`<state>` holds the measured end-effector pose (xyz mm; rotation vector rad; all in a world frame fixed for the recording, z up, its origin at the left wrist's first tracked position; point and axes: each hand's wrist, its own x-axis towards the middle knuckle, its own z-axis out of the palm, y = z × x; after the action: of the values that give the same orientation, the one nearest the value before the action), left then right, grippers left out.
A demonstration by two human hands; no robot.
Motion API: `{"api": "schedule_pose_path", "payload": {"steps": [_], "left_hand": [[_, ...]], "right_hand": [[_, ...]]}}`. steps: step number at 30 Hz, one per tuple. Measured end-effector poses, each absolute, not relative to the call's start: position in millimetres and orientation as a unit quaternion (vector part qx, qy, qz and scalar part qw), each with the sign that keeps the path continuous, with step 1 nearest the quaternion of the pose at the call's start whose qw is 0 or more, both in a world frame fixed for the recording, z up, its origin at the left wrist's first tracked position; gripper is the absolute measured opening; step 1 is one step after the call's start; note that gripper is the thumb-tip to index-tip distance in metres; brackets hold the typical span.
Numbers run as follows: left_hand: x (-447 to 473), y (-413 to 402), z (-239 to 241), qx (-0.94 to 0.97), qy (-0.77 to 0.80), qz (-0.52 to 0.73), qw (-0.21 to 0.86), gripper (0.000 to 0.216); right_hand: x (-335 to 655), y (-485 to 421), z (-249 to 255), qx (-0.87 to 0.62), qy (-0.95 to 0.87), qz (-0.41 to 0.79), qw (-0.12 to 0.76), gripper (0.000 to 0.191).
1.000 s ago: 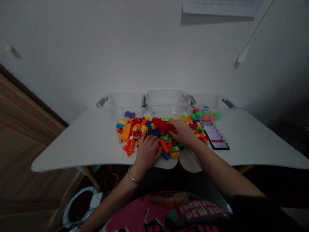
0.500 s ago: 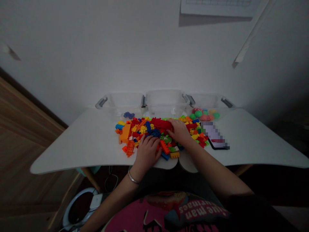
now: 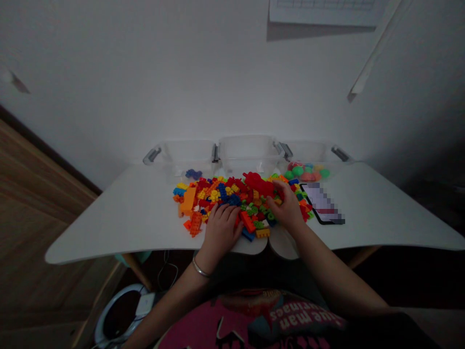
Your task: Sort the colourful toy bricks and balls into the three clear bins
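Observation:
A heap of colourful plastic toy bricks [image 3: 188, 201] lies on the white table, with yellow, blue, orange, green and red pieces mixed together. My left hand [image 3: 222, 228] rests palm down on the near edge of the heap, its fingers stretched over the bricks. Beside its fingertips is a dark blue piece [image 3: 233, 199]. My right hand [image 3: 288, 206] grips the right end of a long, lumpy red toy piece [image 3: 258, 184], which tilts over the heap. The exact kind of that red piece is unclear. An orange-red brick [image 3: 248, 222] lies between my hands.
Three clear plastic bins stand along the wall: the left bin [image 3: 189, 150] holds purple-blue pieces [image 3: 193, 174], then comes the middle bin [image 3: 247, 145], and the right bin [image 3: 308, 150] contains several round coloured pieces [image 3: 298, 171]. A phone [image 3: 324, 206] lies right of the heap.
My right hand has moved right and toward me, drawing the red piece up from the heap and tilting it. My left hand has stayed in place.

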<state>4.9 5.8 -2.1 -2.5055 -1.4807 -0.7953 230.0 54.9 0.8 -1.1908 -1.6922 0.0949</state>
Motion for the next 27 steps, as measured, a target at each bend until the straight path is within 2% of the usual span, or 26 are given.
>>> {"api": "schedule_pose_path", "payload": {"steps": [5, 10, 17, 23, 27], "left_hand": [[3.7, 5.0, -2.8, -0.824, -0.484, -0.284, 0.075, 0.042], [9.6, 3.5, 3.6, -0.818, -0.463, -0.337, 0.058, 0.039], [18.2, 21.2, 13.9, -0.828, -0.456, -0.325, -0.035, 0.049], [21.9, 33.8, 26.9, -0.838, -0.427, -0.338, -0.026, 0.044], [23.9, 34.9, 30.6, -0.840, -0.396, -0.368, -0.048, 0.049]], "right_hand": [[241.0, 29.2, -22.0, -0.504, -0.702, 0.017, 0.503, 0.043], [242.3, 22.0, -28.7, -0.477, -0.735, -0.039, 0.480, 0.044], [242.1, 22.4, -32.6, -0.485, -0.695, 0.047, 0.528, 0.041], [244.3, 21.2, -34.1, -0.469, -0.693, 0.080, 0.542, 0.039], [242.3, 20.4, -33.4, -0.461, -0.708, 0.083, 0.529, 0.038]]}}
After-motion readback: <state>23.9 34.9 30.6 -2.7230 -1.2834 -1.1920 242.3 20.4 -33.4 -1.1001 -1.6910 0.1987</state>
